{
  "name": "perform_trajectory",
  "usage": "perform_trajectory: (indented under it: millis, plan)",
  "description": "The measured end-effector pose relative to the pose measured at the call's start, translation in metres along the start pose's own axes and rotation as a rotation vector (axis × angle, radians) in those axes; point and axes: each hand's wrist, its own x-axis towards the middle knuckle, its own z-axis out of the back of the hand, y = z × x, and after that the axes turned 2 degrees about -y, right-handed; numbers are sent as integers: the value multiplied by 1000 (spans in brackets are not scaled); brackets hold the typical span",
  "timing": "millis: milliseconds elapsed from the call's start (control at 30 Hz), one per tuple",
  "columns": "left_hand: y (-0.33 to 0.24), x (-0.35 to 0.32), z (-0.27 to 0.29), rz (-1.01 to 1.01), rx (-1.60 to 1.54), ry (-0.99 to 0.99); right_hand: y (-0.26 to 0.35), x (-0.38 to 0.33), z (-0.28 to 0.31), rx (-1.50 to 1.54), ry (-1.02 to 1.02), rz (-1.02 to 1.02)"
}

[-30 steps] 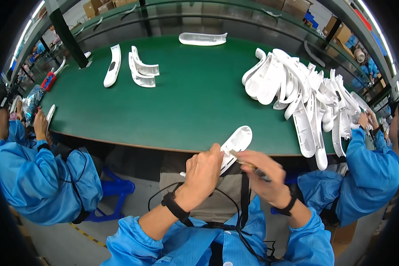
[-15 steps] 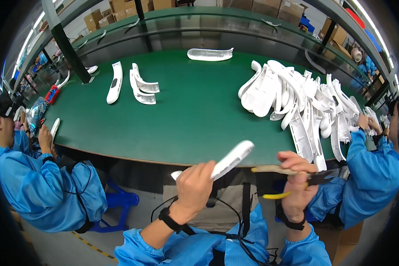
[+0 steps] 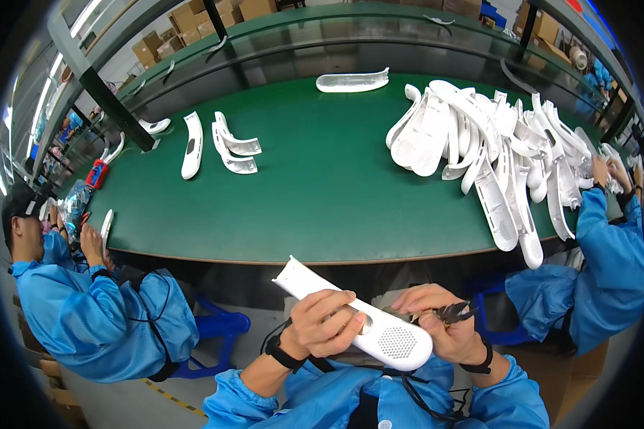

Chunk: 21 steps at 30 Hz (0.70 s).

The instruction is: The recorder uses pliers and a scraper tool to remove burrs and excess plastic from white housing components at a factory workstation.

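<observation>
My left hand (image 3: 323, 325) grips a long white plastic shell (image 3: 390, 339) around its middle, below the near edge of the green table (image 3: 315, 193). The shell lies tilted, its rounded perforated end to the lower right and its squared end to the upper left. My right hand (image 3: 444, 325) is closed on small dark cutters (image 3: 454, 312) close to the shell's rounded end. Both wrists wear black bands.
A big heap of white shells (image 3: 494, 146) covers the table's right side. Three shells (image 3: 222, 143) lie at the left and one (image 3: 352, 81) at the back. Workers in blue coats sit at my left (image 3: 86, 314) and right (image 3: 608, 264).
The shell has come down from near the table edge to my lap and turned, rounded end now to the lower right. My right hand moved back in beside it with the cutters.
</observation>
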Motion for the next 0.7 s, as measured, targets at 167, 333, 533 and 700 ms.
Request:
perform_trajectory:
  millis: [167, 333, 533, 700]
  plan:
    - [3, -7, -4, -14, -34, -90, 8, 5, -17, -47, 88, 128]
    - [1, -16, 0, 28, 44, -89, 10, 7, -31, -1, 37, 150]
    - [-1, -20, -1, 91, 66, -138, 16, 14, -41, -9, 20, 174]
    - [-13, -16, -3, 518, -260, -394, 14, 7, -39, 112, -56, 51]
